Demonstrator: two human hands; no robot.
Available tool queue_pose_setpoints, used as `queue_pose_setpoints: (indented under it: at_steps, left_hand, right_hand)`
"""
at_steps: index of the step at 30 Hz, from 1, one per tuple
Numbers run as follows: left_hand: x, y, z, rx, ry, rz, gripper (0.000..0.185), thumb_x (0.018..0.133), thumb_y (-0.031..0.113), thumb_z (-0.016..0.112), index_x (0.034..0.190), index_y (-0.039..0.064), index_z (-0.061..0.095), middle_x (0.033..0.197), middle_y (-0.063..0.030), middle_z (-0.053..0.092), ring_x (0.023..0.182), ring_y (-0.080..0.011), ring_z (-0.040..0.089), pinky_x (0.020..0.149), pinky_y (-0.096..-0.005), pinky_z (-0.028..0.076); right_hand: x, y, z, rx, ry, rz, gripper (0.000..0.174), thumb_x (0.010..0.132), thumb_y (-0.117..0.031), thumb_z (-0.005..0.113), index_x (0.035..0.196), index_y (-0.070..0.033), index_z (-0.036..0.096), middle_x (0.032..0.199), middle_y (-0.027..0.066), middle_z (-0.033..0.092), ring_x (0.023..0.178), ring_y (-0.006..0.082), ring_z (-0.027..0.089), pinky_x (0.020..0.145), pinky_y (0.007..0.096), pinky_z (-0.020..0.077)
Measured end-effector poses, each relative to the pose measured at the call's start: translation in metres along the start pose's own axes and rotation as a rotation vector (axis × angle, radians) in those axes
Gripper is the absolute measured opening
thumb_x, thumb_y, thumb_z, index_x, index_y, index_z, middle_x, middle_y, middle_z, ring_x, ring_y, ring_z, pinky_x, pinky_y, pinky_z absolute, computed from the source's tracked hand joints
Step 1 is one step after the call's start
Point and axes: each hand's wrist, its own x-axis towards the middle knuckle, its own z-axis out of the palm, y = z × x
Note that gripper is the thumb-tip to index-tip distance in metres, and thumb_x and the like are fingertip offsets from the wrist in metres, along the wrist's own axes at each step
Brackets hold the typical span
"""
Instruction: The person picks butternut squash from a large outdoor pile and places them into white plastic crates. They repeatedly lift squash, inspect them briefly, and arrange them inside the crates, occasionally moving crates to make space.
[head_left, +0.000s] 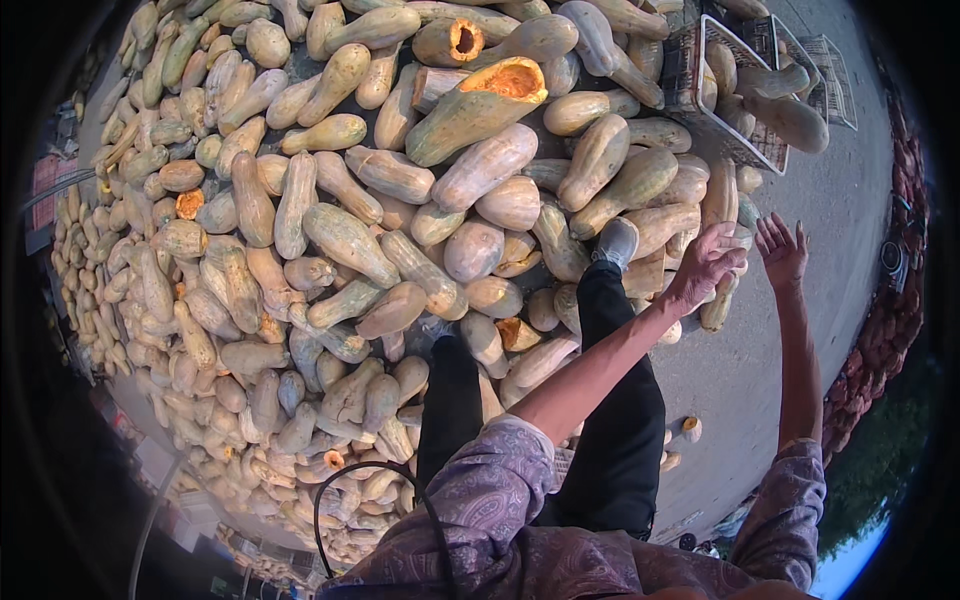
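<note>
My left hand (706, 268) is raised with its fingers apart and bent, over the right edge of a large heap of long tan and green squashes (349, 244). Beside it, my right hand (781, 249) is held up over the grey pavement, palm showing and fingers spread. Neither hand holds anything. A plastic crate (784, 166) with several squashes in it lies beyond both hands. One big green squash (469, 120) is broken, its orange flesh showing. Another cut squash (452, 43) shows a hollow orange end.
Both my feet are among the squashes; one grey shoe (618, 238) shows. More crates (841, 90) stand behind the nearest one. Grey pavement (840, 217) runs along the right, with a row of reddish sacks (885, 337) at its far side. A few small squashes (691, 429) lie on the pavement.
</note>
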Motion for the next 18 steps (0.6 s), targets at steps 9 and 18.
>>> queue_pose_setpoints:
  at_steps: [9, 18]
  left_hand:
    - [-0.280, 0.040, -0.330, 0.351, 1.310, 0.147, 0.030, 0.087, 0.021, 0.063, 0.110, 0.005, 0.052, 0.078, -0.0066, 0.062, 0.064, -0.0127, 0.063, 0.050, -0.0241, 0.048]
    - [-0.339, 0.134, -0.467, 1.535, 1.151, 0.152, 0.051, 0.078, 0.031, 0.068, 0.117, 0.004, 0.050, 0.107, -0.0188, 0.057, 0.100, -0.0361, 0.055, 0.087, -0.0432, 0.044]
  right_hand:
    - [-0.055, 0.303, 0.170, -0.775, -0.501, 0.607, 0.048, 0.090, -0.041, 0.053, 0.114, 0.000, 0.055, 0.096, 0.0124, 0.063, 0.089, 0.0241, 0.065, 0.074, 0.0342, 0.0524]
    - [-0.092, 0.494, 0.347, -0.941, -0.917, 0.363, 0.041, 0.088, -0.037, 0.057, 0.104, 0.001, 0.059, 0.090, 0.0120, 0.065, 0.083, 0.0186, 0.065, 0.067, 0.0305, 0.0522]
